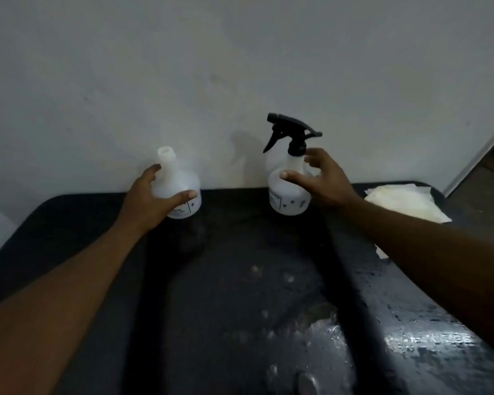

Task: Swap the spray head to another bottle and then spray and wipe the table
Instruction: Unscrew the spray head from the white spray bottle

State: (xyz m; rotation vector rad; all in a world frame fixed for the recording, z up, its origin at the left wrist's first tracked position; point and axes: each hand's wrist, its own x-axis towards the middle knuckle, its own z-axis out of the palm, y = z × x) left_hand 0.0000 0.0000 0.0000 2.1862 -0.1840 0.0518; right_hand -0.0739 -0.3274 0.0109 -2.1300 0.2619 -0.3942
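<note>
Both our hands are out at the far edge of the table (240, 280), one on each bottle.

Left hand (150, 199): grips the open bottle (180, 181). The thumb lies across its front and the fingers go round behind at the base of the neck. The neck is bare with no head on it, mouth up. The bottle stands upright on the table, against the wall (240, 67).

Right hand (325, 181): wraps the spray bottle (288, 201) from its right side. The thumb is on the shoulder and the fingers curl in at the neck, just under the collar. It reads as a grip, though a loose one.

The spray head (293, 132) is black and sits on that bottle, above our right fingers. Its nozzle points toward the left hand and the trigger hangs below it. The bottle stands upright on the table.

The two bottles stand apart, with bare table between the hands.

A pale cloth (402, 201) lies crumpled on the table, right of the right hand and just past the forearm. Neither hand touches it.

The table is dark and wet. Shiny patches and droplets lie between our forearms and under the right one, all on our side of the hands.
</note>
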